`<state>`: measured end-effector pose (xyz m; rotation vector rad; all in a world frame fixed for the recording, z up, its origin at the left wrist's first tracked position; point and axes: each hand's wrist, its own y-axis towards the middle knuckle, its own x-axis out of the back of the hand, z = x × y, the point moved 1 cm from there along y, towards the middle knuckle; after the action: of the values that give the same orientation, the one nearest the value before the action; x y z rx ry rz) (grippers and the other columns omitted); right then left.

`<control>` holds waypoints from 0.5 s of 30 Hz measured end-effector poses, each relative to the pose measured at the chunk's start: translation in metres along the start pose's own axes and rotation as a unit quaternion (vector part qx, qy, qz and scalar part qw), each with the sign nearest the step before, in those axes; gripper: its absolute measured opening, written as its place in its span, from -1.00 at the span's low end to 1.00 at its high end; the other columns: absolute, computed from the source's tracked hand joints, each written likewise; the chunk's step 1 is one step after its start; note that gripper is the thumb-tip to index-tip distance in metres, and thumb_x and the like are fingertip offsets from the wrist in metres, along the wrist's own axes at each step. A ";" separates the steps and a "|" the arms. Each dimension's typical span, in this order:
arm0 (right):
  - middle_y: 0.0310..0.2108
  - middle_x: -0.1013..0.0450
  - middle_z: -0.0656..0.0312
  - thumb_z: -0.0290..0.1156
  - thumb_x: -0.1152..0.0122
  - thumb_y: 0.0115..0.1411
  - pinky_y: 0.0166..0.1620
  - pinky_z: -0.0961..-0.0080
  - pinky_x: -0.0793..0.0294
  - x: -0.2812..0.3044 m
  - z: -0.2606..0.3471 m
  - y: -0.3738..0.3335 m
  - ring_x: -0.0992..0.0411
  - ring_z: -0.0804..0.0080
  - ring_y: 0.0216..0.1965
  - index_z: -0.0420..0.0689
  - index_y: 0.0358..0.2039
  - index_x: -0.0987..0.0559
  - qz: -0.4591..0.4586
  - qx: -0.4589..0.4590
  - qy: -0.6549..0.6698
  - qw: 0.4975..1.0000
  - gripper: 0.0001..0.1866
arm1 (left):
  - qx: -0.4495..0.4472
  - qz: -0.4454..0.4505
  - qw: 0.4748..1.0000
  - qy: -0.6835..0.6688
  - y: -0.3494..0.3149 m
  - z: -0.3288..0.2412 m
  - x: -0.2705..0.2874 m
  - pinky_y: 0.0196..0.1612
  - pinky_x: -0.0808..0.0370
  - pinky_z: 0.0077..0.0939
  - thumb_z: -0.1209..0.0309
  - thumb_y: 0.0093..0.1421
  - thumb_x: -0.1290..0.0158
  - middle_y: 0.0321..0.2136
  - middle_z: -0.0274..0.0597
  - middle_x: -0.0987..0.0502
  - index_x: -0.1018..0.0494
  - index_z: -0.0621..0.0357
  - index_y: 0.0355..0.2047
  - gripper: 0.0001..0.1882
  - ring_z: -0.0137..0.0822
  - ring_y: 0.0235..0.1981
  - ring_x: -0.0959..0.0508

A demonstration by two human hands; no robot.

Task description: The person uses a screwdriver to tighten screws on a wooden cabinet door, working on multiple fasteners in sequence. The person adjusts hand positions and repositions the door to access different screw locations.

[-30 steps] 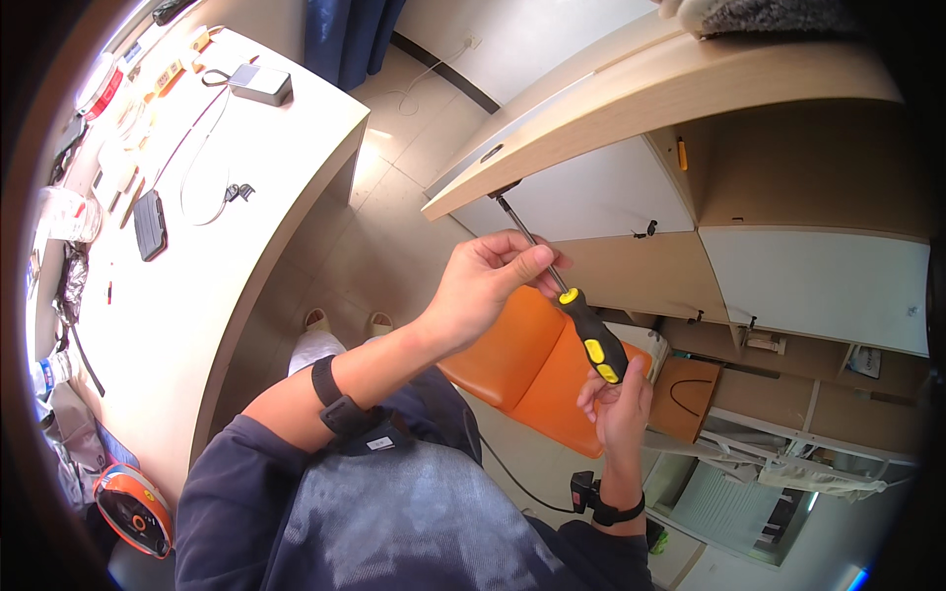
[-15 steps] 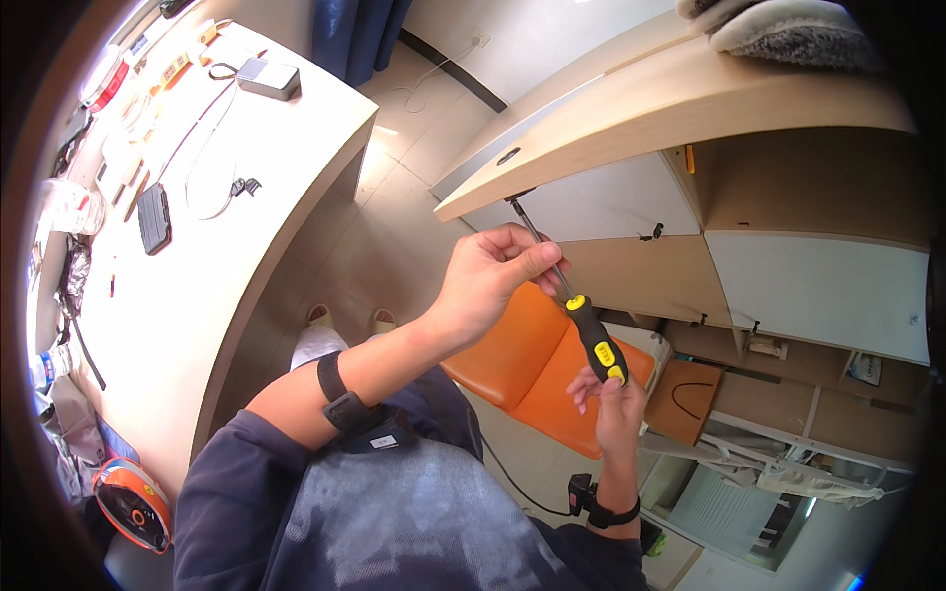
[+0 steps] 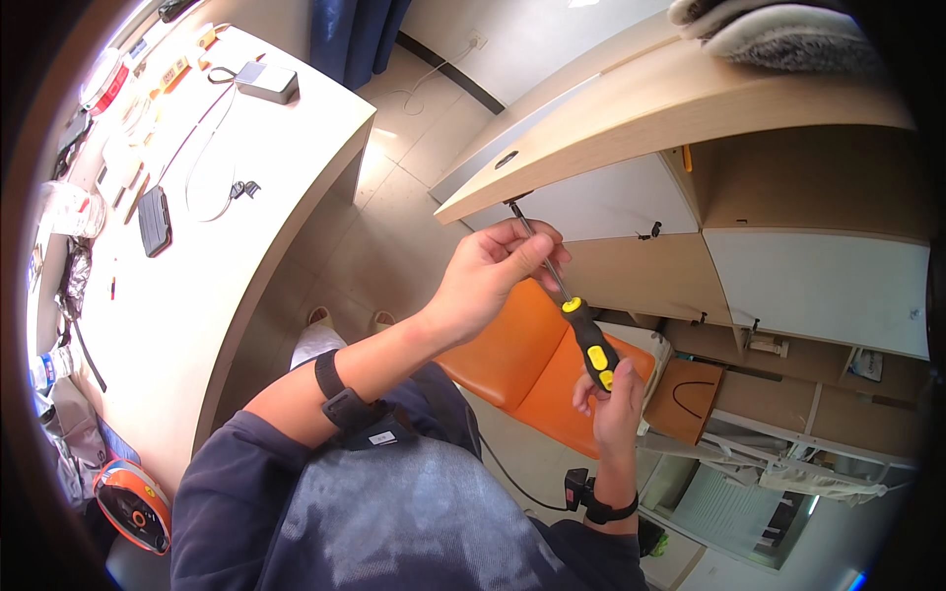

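Note:
A black and yellow screwdriver [image 3: 594, 347] slants from upper left to lower right in front of me. Its tip meets a small dark fitting [image 3: 516, 200] at the near corner of the pale wooden cabinet door [image 3: 631, 148]. My left hand [image 3: 490, 276] is closed around the metal shaft, thumb on the near side. Down at the butt of the handle, my right hand [image 3: 615, 406] grips with its thumb along the side; some of its fingers are hidden behind the handle.
An orange chair [image 3: 517, 345] stands beneath my hands. To the left, a pale desk [image 3: 148, 325] carries a grey box-shaped device [image 3: 267, 82], a black flat case [image 3: 155, 221] and cables. Shelves with white doors [image 3: 818, 286] fill the right; grey fluffy cloth [image 3: 788, 39] lies on top.
The screwdriver's handle has turned a little and swung slightly left. My right thumb has moved up along the handle. My left hand stays on the shaft, almost unmoved.

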<state>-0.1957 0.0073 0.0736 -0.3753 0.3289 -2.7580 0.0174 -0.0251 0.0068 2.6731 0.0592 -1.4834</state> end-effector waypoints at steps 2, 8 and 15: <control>-0.71 -0.35 0.17 -0.07 0.39 0.36 -0.64 0.68 -0.21 0.001 0.001 0.000 -0.26 0.56 -0.72 -0.30 -0.35 -0.37 0.010 -0.048 -0.008 0.999 -0.49 | -0.006 0.009 0.999 -0.035 -0.001 -0.005 -0.003 -0.23 -0.45 -0.52 0.32 0.26 0.03 -0.34 -0.12 -0.50 -0.40 0.31 -0.30 -0.76 -0.37 -0.37 -0.51; -0.58 -0.37 0.22 -0.20 0.07 0.28 -0.60 0.71 -0.23 -0.008 -0.007 0.004 -0.27 0.60 -0.66 -0.27 -0.16 -0.30 0.023 0.010 0.044 0.999 -0.65 | 0.000 -0.010 1.000 0.030 -0.003 -0.001 0.007 -0.24 -0.45 -0.52 0.31 0.26 0.03 -0.37 -0.13 -0.51 -0.42 0.29 -0.34 -0.76 -0.38 -0.35 -0.51; -0.60 -0.37 0.20 -0.28 -0.02 0.25 -0.58 0.75 -0.21 -0.016 -0.009 0.002 -0.23 0.66 -0.65 -0.29 -0.27 -0.34 0.003 0.068 -0.021 0.997 -0.72 | 0.002 -0.044 0.999 0.022 -0.004 0.000 0.003 -0.23 -0.44 -0.55 0.35 0.22 -0.03 -0.41 -0.18 -0.55 -0.43 0.27 -0.36 -0.80 -0.44 -0.40 -0.52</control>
<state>-0.1837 0.0127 0.0609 -0.3958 0.1315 -2.7438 0.0184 -0.0214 0.0036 2.7395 0.1785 -1.4499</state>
